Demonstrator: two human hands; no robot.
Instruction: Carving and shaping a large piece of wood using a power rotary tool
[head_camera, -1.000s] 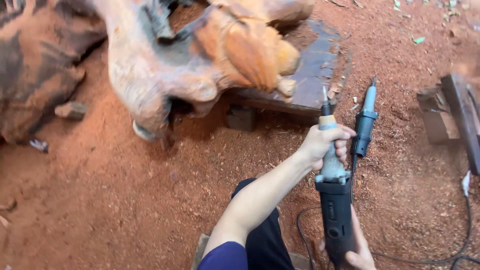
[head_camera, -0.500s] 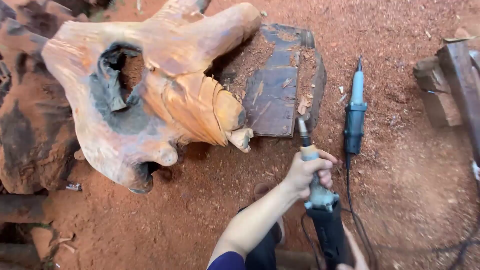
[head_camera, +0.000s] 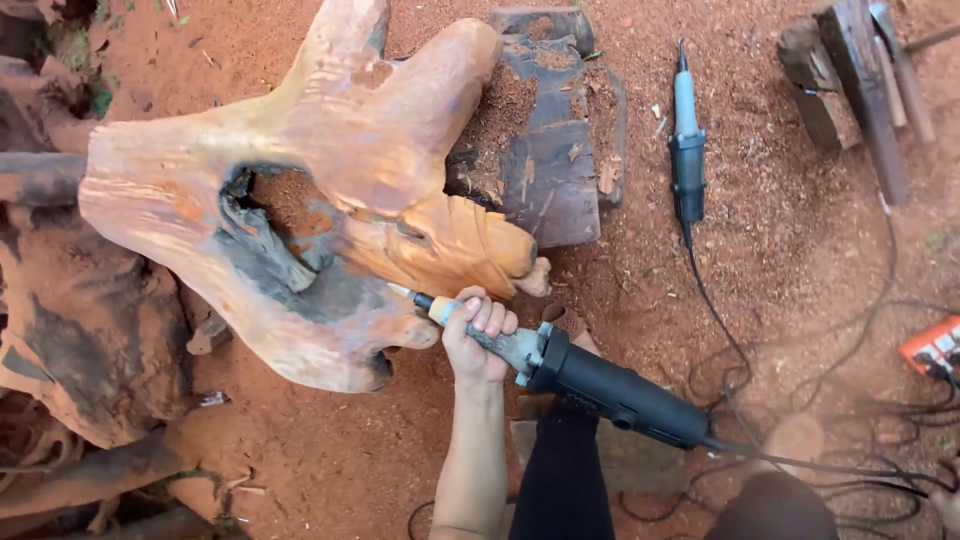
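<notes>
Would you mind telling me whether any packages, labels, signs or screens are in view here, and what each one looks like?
No packages, signs or screens show.
Orange box: at the right edge on the red dirt, among black cables; rectangular, orange with a pale face, too small to tell whether that is a label.
Black power tool: held near its front by the left hand, against the carved wood; no label can be made out on it.

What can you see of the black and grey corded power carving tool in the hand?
The black and grey corded power carving tool lies nearly level, slanting up-left. Its black body trails a cord at lower right; a grey metal neck narrows to a thin bit. The left hand grips the neck. The bit tip meets the large reddish carved wood stump. The right hand is out of view.
</notes>
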